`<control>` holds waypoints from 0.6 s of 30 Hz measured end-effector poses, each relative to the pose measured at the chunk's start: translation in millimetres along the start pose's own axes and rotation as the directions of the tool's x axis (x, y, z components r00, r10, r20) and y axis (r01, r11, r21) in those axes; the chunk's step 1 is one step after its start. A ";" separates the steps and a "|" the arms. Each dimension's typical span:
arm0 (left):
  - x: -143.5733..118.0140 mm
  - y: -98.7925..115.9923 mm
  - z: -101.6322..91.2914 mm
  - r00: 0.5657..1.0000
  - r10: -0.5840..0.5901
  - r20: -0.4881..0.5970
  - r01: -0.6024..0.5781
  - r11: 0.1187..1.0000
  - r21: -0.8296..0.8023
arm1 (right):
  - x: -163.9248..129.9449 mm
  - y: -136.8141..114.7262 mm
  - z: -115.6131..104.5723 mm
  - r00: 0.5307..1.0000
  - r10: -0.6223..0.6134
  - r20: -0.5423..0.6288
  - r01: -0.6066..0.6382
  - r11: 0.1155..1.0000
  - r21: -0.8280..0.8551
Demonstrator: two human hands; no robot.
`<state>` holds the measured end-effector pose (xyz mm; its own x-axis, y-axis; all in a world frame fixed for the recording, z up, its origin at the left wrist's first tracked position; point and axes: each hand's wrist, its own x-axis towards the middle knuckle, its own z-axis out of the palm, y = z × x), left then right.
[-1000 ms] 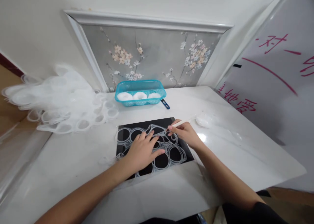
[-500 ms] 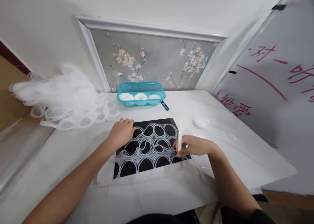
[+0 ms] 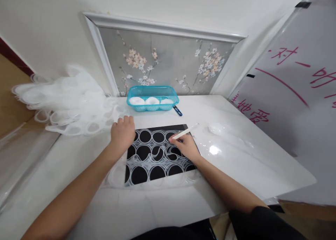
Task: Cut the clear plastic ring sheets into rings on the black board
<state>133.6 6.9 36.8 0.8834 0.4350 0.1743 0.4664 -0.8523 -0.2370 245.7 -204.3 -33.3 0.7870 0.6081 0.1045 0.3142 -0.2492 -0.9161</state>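
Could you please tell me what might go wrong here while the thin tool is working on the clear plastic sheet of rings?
1. The left hand presses only the far left corner of the clear ring sheet, so the flimsy sheet could shift on the black mat.
2. The right hand holds the thin white tool near the left hand's fingers; a slip might nick them.
3. Thin webs between rings could tear.

Basket (image 3: 152,97) behind the mat (image 3: 157,152), ringed sheet (image 3: 147,159) on the mat, sheet pile (image 3: 65,100) far left.
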 end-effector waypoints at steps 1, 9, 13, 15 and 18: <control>-6.6 9.9 -2.9 0.997 0.070 -0.026 -0.070 0.997 -0.028 | -0.7 1.9 1.8 1.000 -0.016 -0.008 0.015 0.999 -0.033; -66.8 79.3 12.4 0.848 0.528 -0.052 -0.525 0.822 -0.221 | -1.2 7.8 2.9 0.994 -0.097 -0.045 0.092 0.990 -0.109; -69.2 80.0 19.7 0.851 0.525 -0.023 -0.516 0.827 -0.225 | -0.5 8.7 3.3 0.992 -0.114 -0.053 0.108 0.988 -0.108; -68.0 78.9 19.0 0.851 0.524 -0.012 -0.514 0.829 -0.219 | 0.1 8.8 2.2 0.991 -0.124 -0.045 0.118 0.987 -0.109; -67.9 78.8 17.2 0.852 0.524 -0.008 -0.513 0.831 -0.218 | -2.2 8.6 2.0 0.991 -0.129 -0.024 0.122 0.976 -0.178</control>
<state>111.1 -84.8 -10.2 0.9964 -0.0780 0.0320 -0.0753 -0.9941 -0.0778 245.6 -206.3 -42.3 0.7526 0.6166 0.2310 0.4976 -0.3029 -0.8128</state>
